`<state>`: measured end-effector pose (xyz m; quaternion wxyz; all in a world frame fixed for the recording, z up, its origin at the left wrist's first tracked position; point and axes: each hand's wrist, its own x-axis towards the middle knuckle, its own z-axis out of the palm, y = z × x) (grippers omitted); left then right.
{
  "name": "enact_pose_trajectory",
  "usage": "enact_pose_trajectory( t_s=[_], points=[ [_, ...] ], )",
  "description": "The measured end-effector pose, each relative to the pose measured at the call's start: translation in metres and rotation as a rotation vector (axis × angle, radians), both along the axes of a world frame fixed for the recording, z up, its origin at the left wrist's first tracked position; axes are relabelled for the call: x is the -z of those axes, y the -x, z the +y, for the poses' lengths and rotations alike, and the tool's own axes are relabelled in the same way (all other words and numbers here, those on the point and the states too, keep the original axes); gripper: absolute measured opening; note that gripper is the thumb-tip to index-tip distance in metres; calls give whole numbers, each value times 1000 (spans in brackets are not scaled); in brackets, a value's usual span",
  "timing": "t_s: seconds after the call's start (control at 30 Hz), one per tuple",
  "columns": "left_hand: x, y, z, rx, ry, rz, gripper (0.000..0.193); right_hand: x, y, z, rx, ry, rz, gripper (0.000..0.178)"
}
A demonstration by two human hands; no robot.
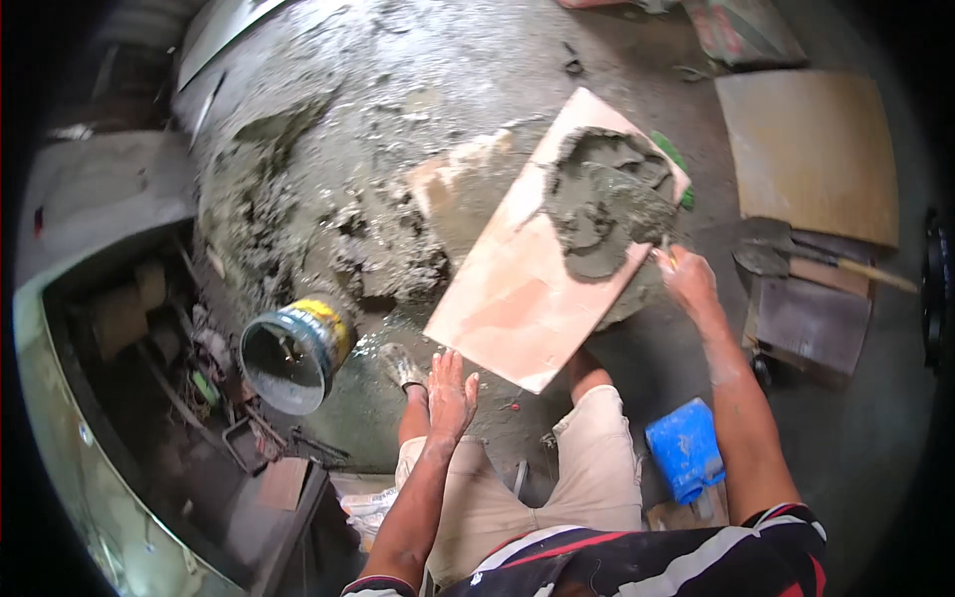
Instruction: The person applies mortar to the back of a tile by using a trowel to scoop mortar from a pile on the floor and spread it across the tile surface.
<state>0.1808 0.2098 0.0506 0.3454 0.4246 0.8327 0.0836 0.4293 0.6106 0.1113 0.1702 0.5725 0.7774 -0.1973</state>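
A pale pink board [512, 289] lies slanted in front of me, with a heap of wet grey mortar [607, 199] on its far right part. At the board's right edge my right hand [688, 282] is closed round a small handle, apparently a trowel's; its blade is not clearly visible against the mortar. My left hand [453, 398] is held palm down near the board's near left corner, fingers stretched out and holding nothing. Whether it touches the board I cannot tell.
Wet mortar [378, 149] spreads across the floor beyond. A bucket [323, 328] tilts on the left beside a cluttered open cabinet [60, 398]. At right lie a blue plastic container [686, 443], a wooden-handled tool [856, 269] and a brown board [811, 149]. Something green [671, 154] shows behind the pink board.
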Motion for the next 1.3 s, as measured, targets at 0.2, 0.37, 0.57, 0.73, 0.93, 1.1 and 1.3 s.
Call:
enact_pose_trajectory(
  t_s=[0.2,0.37,0.57,0.73,0.93,1.1,1.3],
  points=[
    [5,46,-79,-383,17,-158,47,-9,151,-111,117,548,427,35],
    [71,54,-152,-357,63,-241,48,78,356,-246,143,798,377,49],
    [127,96,-187,-354,238,-543,47,248,513,-354,-330,470,210,51],
    [132,147,-180,-524,144,-666,47,335,558,-383,-540,403,-72,52],
    [136,171,-175,-606,2,-751,50,400,473,-304,-312,304,-142,56],
    [144,176,-179,-710,-95,-784,49,368,481,-274,-186,281,1,62],
    [138,194,-171,-703,-56,-898,48,397,643,-210,-398,124,-160,43]
  ],
)
